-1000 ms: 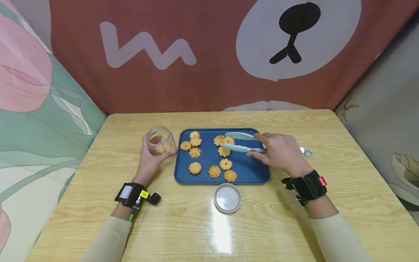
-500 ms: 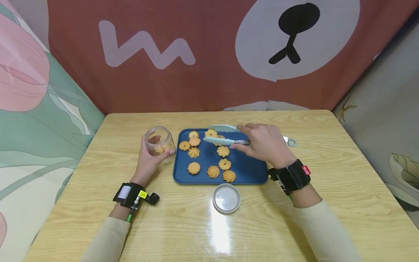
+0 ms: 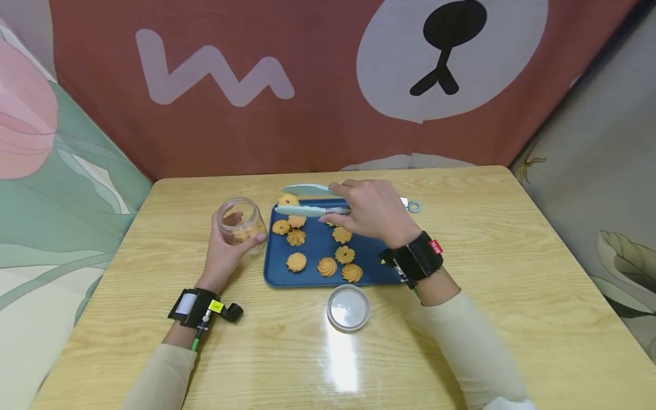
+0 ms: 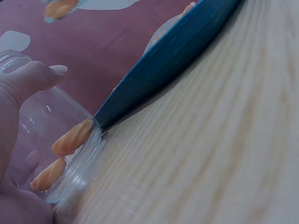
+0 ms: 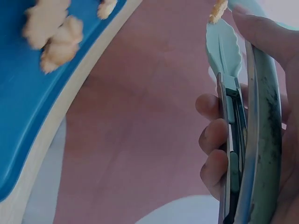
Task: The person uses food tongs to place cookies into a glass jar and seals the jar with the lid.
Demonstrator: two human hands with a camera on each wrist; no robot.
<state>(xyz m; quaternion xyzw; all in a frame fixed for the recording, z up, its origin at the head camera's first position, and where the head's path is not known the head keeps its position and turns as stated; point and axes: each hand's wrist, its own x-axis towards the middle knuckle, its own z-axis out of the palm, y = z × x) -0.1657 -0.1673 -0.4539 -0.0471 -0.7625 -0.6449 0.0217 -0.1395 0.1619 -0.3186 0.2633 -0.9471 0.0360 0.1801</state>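
My left hand (image 3: 221,259) grips a clear jar (image 3: 256,216) at the tray's left edge; a couple of cookies (image 4: 72,136) lie inside it. Its mouth faces up, without a lid. My right hand (image 3: 376,212) holds tongs (image 3: 302,211) with pale blue tips above the tray's back left part. Between the tongs' tips is a flower-shaped cookie (image 3: 288,199), raised near the jar. The right wrist view shows the edge of this cookie (image 5: 217,11) at the tips. Below, several more cookies (image 3: 296,262) lie on the blue tray (image 3: 279,274), some hidden by the right hand and tongs.
A round clear lid (image 3: 348,308) lies on the wooden table (image 3: 256,353) in front of the tray. The tongs' ring end (image 3: 414,206) sticks out behind the right hand. A brown curtain (image 3: 230,136) hangs behind the table.
My right hand has moved left with the tongs, which have lifted a cookie from the tray's back right group and carried it towards the jar. The left hand stays on the jar.
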